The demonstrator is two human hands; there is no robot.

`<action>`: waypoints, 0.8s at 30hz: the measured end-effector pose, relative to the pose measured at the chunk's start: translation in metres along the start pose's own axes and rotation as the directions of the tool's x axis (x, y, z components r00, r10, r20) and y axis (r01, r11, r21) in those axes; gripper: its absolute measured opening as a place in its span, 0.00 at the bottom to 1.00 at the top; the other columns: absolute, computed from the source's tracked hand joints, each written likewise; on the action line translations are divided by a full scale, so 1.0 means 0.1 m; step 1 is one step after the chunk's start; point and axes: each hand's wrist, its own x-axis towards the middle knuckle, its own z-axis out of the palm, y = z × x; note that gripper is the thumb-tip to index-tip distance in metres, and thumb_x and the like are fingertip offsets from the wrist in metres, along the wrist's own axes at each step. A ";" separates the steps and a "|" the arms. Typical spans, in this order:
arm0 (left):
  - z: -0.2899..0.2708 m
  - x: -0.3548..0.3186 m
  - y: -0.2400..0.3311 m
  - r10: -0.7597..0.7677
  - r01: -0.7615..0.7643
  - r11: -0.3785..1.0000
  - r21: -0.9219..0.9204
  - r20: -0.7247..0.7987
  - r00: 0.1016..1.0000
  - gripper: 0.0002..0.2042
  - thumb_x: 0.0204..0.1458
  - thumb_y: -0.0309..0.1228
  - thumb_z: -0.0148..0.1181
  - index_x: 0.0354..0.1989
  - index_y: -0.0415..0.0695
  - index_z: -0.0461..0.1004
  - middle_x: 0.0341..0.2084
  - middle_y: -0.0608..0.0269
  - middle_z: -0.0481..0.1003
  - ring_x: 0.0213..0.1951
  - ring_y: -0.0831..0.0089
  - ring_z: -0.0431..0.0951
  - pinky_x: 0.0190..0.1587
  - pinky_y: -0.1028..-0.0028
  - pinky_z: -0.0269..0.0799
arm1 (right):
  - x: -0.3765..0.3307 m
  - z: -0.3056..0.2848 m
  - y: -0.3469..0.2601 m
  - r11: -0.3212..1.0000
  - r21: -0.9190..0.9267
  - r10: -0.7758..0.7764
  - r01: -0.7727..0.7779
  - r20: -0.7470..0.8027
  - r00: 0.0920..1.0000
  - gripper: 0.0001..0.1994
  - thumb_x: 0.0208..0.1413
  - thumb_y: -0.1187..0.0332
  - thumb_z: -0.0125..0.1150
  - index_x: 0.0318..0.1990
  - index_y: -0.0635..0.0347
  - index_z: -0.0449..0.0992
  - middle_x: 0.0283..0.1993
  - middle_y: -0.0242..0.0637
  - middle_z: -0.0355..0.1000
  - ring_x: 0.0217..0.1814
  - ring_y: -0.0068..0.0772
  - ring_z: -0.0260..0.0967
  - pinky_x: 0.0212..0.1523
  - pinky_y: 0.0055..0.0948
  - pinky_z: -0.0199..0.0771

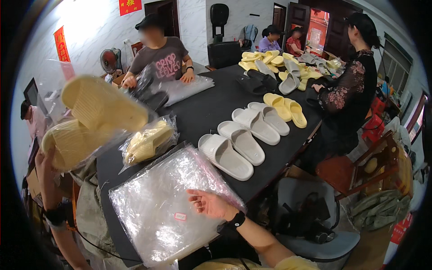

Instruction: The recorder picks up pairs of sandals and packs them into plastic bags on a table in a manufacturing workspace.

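At the far left, my left hand [45, 158] grips a pair of yellow slippers [103, 105] and holds them raised beside the table. Thin clear plastic surrounds them, and they are smeared by motion. My right hand [209, 204], fingers apart and holding nothing, is over a thick stack of clear plastic bags [155, 211] with a small label. Beyond the stack lies another pair of yellow slippers, bagged [148, 141]. Two pairs of grey slippers [240, 143] stand in a row to the right of it, with a yellow pair [285, 108] farther along.
A black-covered table [193, 112] runs away from me, heaped with yellow, grey and black slippers [274, 63] at its far end. One co-worker [164, 63] stands across it handling bagged dark slippers; another [355, 85] stands at the right. Chairs [315, 216] line the right side.
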 end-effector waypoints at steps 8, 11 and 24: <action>0.36 -1.46 -0.47 -0.242 0.603 0.602 -0.523 0.600 0.762 0.22 0.55 0.38 0.46 0.54 0.36 0.64 0.49 0.53 0.70 0.50 0.61 0.72 0.53 0.61 0.67 | 0.04 -0.07 -0.02 0.982 0.184 0.036 -0.044 0.046 0.998 0.20 0.61 0.57 0.40 0.56 0.58 0.62 0.51 0.39 0.68 0.46 0.32 0.67 0.48 0.32 0.68; 0.73 -2.08 -0.86 -0.425 0.923 0.142 -0.357 0.820 0.383 0.19 0.56 0.34 0.46 0.54 0.37 0.64 0.49 0.56 0.71 0.49 0.64 0.72 0.53 0.65 0.67 | -0.13 -0.27 0.06 0.275 -0.904 -0.531 0.327 0.141 0.836 0.21 0.58 0.62 0.43 0.56 0.63 0.63 0.51 0.45 0.68 0.50 0.41 0.67 0.51 0.35 0.69; 0.73 -2.58 -0.76 -0.535 0.812 0.464 -0.354 0.619 0.575 0.26 0.50 0.21 0.54 0.58 0.34 0.56 0.48 0.55 0.69 0.46 0.72 0.71 0.44 0.74 0.70 | -0.06 0.32 -0.14 0.983 0.115 -0.149 0.144 0.034 0.988 0.34 0.60 0.45 0.34 0.64 0.65 0.49 0.63 0.52 0.54 0.63 0.52 0.55 0.61 0.44 0.59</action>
